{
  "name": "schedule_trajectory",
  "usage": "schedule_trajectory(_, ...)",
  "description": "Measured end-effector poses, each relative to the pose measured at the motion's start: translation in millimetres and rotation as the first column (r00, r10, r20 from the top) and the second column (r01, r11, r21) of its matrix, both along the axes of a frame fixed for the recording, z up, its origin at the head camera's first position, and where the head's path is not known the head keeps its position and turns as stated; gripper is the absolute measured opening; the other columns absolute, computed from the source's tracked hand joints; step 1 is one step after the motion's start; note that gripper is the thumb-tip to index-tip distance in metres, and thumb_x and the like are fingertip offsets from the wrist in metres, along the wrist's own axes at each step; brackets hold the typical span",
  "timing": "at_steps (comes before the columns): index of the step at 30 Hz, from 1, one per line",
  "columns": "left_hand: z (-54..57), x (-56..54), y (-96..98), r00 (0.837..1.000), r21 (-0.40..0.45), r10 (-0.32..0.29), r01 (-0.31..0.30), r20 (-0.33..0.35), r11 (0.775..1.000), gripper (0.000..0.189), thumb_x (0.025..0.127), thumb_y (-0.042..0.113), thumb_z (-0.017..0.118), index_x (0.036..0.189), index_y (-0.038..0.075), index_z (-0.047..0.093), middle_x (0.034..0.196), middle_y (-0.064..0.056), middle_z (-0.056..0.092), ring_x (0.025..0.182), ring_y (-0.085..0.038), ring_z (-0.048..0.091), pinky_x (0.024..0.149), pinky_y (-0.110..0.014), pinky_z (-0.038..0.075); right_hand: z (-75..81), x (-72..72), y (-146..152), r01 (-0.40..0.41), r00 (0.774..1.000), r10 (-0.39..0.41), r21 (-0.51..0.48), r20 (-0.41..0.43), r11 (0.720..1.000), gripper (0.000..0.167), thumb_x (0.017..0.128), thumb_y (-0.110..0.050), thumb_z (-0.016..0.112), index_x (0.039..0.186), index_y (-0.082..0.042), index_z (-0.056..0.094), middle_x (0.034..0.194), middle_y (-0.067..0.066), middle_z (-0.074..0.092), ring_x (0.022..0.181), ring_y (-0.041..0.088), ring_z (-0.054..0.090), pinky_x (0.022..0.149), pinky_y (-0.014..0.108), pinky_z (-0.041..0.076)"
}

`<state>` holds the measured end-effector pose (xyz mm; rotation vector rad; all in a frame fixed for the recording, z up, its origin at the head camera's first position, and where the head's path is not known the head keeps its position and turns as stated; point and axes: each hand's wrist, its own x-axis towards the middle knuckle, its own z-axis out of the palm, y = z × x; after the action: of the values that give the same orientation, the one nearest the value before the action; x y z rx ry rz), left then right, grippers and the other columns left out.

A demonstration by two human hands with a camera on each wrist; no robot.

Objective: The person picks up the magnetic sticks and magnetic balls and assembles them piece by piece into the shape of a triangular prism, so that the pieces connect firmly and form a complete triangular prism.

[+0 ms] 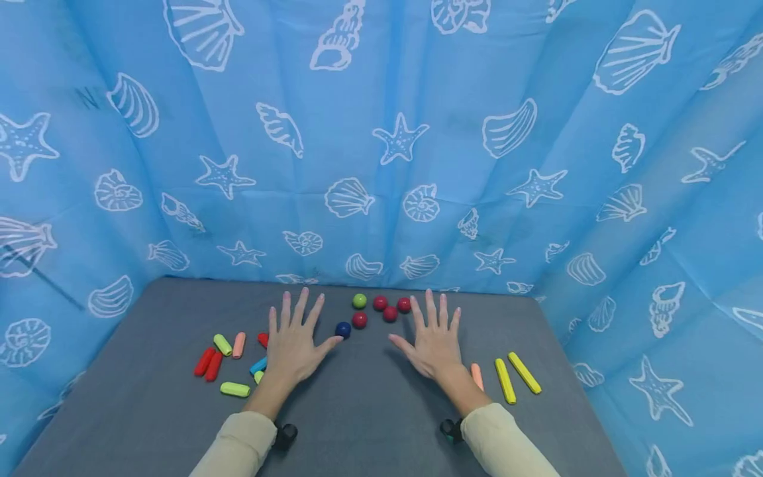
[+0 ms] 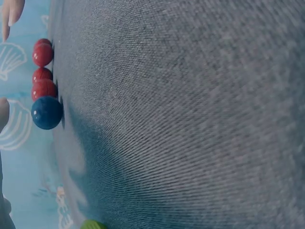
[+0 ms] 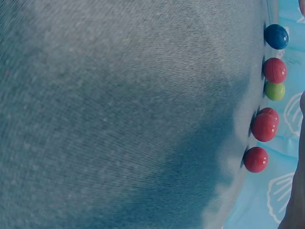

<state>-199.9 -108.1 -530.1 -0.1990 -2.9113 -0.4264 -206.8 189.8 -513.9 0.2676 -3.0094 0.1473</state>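
Note:
My left hand (image 1: 295, 348) spreads its fingers over the grey cloth, back upward, holding nothing. The thumb tip comes close to a dark blue ball (image 1: 342, 330), also near the left edge of the left wrist view. Mirroring it, my right hand (image 1: 434, 344) is spread with straight fingers and nothing in its grasp. Between the two hands, towards the back, lie a green ball (image 1: 359, 301) and several red balls (image 1: 390, 313). One red ball (image 1: 404, 305) sits right by the right index finger. In the right wrist view the balls line up along the right side.
Left of my left hand lie short red sticks (image 1: 214, 366), green sticks (image 1: 235, 389), a pink stick (image 1: 239, 345) and a blue stick (image 1: 258, 365), partly hidden. Two yellow sticks (image 1: 505, 381) and another pink stick (image 1: 477, 375) lie right. A blue shell-patterned curtain (image 1: 399, 165) borders the table (image 1: 369, 424).

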Motion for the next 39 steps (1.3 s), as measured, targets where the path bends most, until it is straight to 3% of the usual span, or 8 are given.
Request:
schedule_trajectory(8, 4.5, -0.1, -6.6, 1.000, 0.001, 0.013, -0.013, -0.007, 1.000, 0.098, 0.087, 0.080, 0.054, 0.164, 0.031, 0.020, 0.174, -0.009, 0.011, 0.159, -0.044, 0.004, 0.124, -0.069, 0.009, -3.7, -4.4, -0.5, -0.026, 1.000, 0.026, -0.027, -0.008, 0.999, 0.098, 0.091, -0.078, 0.047, 0.164, -0.018, 0.021, 0.173, 0.017, 0.008, 0.158, 0.047, 0.005, 0.121, 0.074, 0.004)
schedule_trajectory(17, 7.8, 9.8, -27.3, 0.999, 0.105, -0.003, -0.001, 0.039, 0.994, 0.099, 0.086, 0.073, 0.064, 0.164, 0.028, 0.020, 0.173, -0.010, 0.013, 0.158, -0.048, 0.001, 0.122, -0.072, 0.004, -8.0, -14.5, 3.1, -0.037, 0.998, 0.038, -0.029, 0.051, 0.999, 0.098, 0.093, -0.075, 0.048, 0.165, -0.017, 0.015, 0.173, 0.016, 0.006, 0.159, 0.043, 0.007, 0.122, 0.072, 0.007)
schedule_trajectory(22, 7.6, 18.7, -45.3, 0.997, 0.149, -0.013, 0.002, 0.072, 0.989, 0.103, 0.085, 0.068, 0.070, 0.164, 0.028, 0.019, 0.170, -0.013, 0.022, 0.154, -0.053, 0.012, 0.118, -0.076, 0.013, -5.8, -25.1, 4.8, -0.074, 0.992, 0.086, -0.125, 0.097, 0.989, 0.096, 0.095, -0.064, 0.058, 0.165, -0.014, 0.014, 0.172, 0.018, 0.008, 0.159, 0.044, 0.009, 0.123, 0.070, 0.012)
schedule_trajectory(26, 7.9, 25.3, -59.1, 0.995, 0.185, -0.016, -0.001, 0.094, 0.983, 0.103, 0.082, 0.063, 0.076, 0.163, 0.028, 0.022, 0.166, -0.013, 0.033, 0.147, -0.052, 0.022, 0.113, -0.075, 0.019, -3.1, -35.5, 2.1, -0.103, 0.985, 0.131, -0.236, 0.110, 0.966, 0.092, 0.096, -0.047, 0.068, 0.164, -0.012, 0.017, 0.171, 0.019, 0.012, 0.157, 0.044, 0.018, 0.120, 0.069, 0.024)
schedule_trajectory(30, 8.1, 31.3, -67.6, 0.991, 0.217, -0.005, -0.025, 0.136, 0.976, 0.097, 0.079, 0.055, 0.083, 0.158, 0.022, 0.038, 0.152, -0.013, 0.052, 0.134, -0.047, 0.034, 0.107, -0.069, 0.026, -6.4, -44.6, -3.1, -0.119, 0.979, 0.163, -0.307, 0.122, 0.944, 0.085, 0.097, -0.033, 0.071, 0.162, -0.011, 0.022, 0.169, 0.018, 0.016, 0.151, 0.044, 0.028, 0.112, 0.067, 0.035)
schedule_trajectory(33, 7.7, 33.8, -69.8, 0.985, 0.219, 0.005, -0.044, 0.172, 0.975, 0.085, 0.077, 0.051, 0.086, 0.148, 0.017, 0.052, 0.131, -0.010, 0.065, 0.123, -0.040, 0.040, 0.098, -0.060, 0.034, -10.9, -50.3, -5.3, -0.102, 0.981, 0.147, -0.316, 0.123, 0.943, 0.076, 0.098, -0.027, 0.070, 0.161, -0.014, 0.029, 0.169, 0.014, 0.021, 0.144, 0.041, 0.035, 0.107, 0.062, 0.038)
schedule_trajectory(39, 5.6, 35.2, -70.8, 0.977, 0.217, -0.014, -0.033, 0.213, 0.976, 0.053, 0.073, 0.039, 0.092, 0.116, 0.017, 0.070, 0.096, 0.003, 0.064, 0.099, -0.026, 0.043, 0.080, -0.042, 0.031, -16.9, -57.6, -0.2, -0.084, 0.991, 0.110, -0.282, 0.077, 0.956, 0.054, 0.098, -0.018, 0.069, 0.149, -0.019, 0.051, 0.158, 0.006, 0.044, 0.132, 0.037, 0.046, 0.095, 0.053, 0.041)
